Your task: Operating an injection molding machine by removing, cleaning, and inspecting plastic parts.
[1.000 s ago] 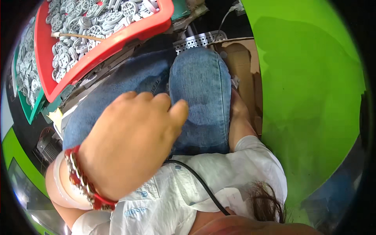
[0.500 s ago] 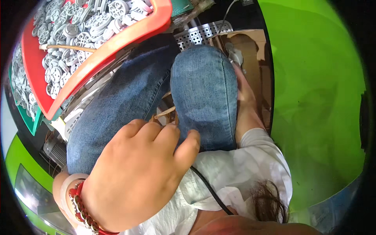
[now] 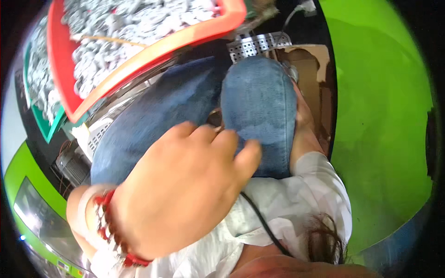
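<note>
My left hand (image 3: 185, 185), with a red-and-silver bracelet (image 3: 111, 231) at the wrist, hangs back up over my lap. Its fingers curl downward; the tips and whatever they hold are hidden beneath it. My right forearm (image 3: 306, 134) reaches down past the outer side of my right knee (image 3: 257, 106). The right hand (image 3: 299, 99) shows only in part there, its fingers hidden by the knee, beside an open cardboard box (image 3: 320, 76). A small pale thing in the box lies close to that hand, too blurred to name.
A red bin (image 3: 60, 69) of small grey plastic wheels (image 3: 111, 60) stands at the far left, a thin tan stick (image 3: 113, 40) across them. A green bin (image 3: 46, 125) adjoins it. Beyond my knees is a perforated metal plate (image 3: 255, 45). A bright green surface (image 3: 375, 125) lies right; a motor (image 3: 76, 167) sits left.
The view has shifted, so the bins and knees appear farther right. My left hand has moved a little rightward and up over my lap, slightly smeared. The right arm stays beside the knee.
</note>
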{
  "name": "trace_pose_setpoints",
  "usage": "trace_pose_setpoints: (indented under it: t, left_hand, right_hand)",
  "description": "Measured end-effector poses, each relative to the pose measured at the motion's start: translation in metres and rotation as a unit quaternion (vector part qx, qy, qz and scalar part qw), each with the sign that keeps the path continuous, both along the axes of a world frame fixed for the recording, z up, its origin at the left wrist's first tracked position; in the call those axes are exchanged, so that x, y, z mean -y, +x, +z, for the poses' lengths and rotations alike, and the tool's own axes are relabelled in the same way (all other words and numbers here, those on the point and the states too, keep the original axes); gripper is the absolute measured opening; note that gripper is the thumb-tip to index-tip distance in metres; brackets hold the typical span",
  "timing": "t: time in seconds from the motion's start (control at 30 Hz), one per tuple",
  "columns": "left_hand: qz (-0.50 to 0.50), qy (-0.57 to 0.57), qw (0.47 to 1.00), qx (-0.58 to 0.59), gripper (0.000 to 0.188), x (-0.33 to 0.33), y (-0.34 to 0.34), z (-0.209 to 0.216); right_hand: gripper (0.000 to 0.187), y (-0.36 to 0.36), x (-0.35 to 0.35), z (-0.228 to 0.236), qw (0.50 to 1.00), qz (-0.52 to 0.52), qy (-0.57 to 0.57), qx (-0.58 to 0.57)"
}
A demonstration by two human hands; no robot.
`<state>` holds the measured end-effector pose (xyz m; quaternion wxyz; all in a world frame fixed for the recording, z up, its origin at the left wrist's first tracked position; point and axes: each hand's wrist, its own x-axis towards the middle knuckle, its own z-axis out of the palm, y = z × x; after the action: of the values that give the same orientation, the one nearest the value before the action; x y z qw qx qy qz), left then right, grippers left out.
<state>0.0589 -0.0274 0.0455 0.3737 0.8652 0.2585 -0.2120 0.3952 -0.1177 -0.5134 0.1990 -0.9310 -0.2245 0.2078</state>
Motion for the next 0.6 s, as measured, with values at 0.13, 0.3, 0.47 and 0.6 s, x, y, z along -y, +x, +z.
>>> trace_pose_setpoints:
  t: [0.13, 0.3, 0.47, 0.6]
  left_hand:
    - [0.031, 0.057, 0.995, 0.08, 0.023, 0.014, -0.011, -0.003]
    - [0.013, 0.275, 0.94, 0.202, 0.019, 0.027, -0.032, -0.001]
    - [0.021, 0.139, 0.987, 0.073, 0.027, 0.037, -0.041, 0.015]
    - [0.206, 0.105, 0.828, 0.51, 0.027, 0.085, -0.064, -0.01]
  right_hand:
    - [0.043, -0.01, 0.018, 0.032, 0.995, 0.008, 0.084, -0.049]
    - [0.039, -0.044, 0.034, 0.15, 0.953, 0.049, 0.235, -0.187]
    - [0.031, -0.115, 0.035, 0.332, 0.886, 0.182, 0.316, -0.287]
    - [0.027, -0.183, 0.051, 0.448, 0.822, 0.262, 0.414, -0.291]
